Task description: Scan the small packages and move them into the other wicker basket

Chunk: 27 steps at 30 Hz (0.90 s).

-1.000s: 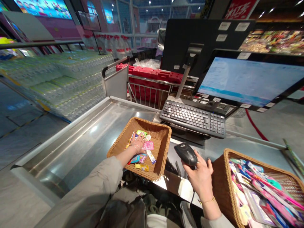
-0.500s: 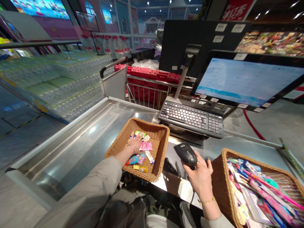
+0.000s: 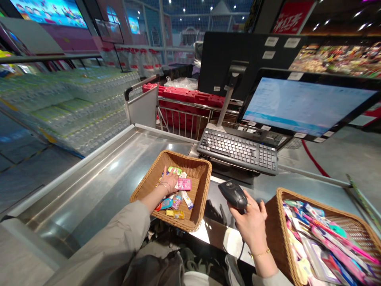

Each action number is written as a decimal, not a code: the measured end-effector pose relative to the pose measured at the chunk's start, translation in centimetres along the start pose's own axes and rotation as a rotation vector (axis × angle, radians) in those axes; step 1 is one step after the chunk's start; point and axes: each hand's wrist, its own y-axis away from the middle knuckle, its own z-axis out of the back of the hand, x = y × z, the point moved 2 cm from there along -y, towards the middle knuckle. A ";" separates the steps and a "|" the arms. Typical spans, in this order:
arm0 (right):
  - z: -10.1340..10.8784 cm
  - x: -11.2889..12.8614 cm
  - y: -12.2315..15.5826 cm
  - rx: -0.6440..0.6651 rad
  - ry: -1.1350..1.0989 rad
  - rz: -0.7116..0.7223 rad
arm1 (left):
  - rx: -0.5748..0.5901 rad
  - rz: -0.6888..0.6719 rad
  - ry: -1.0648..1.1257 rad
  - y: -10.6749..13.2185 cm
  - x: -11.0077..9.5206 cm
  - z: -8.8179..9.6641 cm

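Observation:
My left hand [image 3: 169,182] reaches into a brown wicker basket [image 3: 199,169] on the steel checkout counter. Its fingers rest among several small colourful packets, beside a pink packet [image 3: 183,184] and a green one [image 3: 174,170]. Whether it grips one I cannot see. My right hand [image 3: 251,222] is shut on a black barcode scanner [image 3: 233,193], held above the counter between the two baskets. A second wicker basket [image 3: 275,216] at the right holds several packaged toothbrushes [image 3: 327,240].
A grey keyboard [image 3: 238,150] and a tilted touch screen [image 3: 303,104] stand behind the baskets. The steel counter [image 3: 98,178] runs off to the left. Red shopping baskets [image 3: 190,95] and a metal cart rail lie beyond; stacked bottled water [image 3: 68,103] fills the left.
My left hand has drawn slightly back within the basket, its fingers curling among the packets. The right hand keeps the scanner almost still. The view has tilted a little.

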 end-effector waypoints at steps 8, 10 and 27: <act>0.2 0.4 -0.1 0.022 0.003 0.006 | -0.127 0.022 0.019 1.7 -0.8 4.1; 0.2 0.4 0.0 0.013 0.002 0.009 | -0.175 0.023 0.040 2.3 -1.0 5.1; 0.8 0.8 0.7 -0.079 -0.015 0.067 | -0.574 -0.078 0.117 5.4 -3.7 10.2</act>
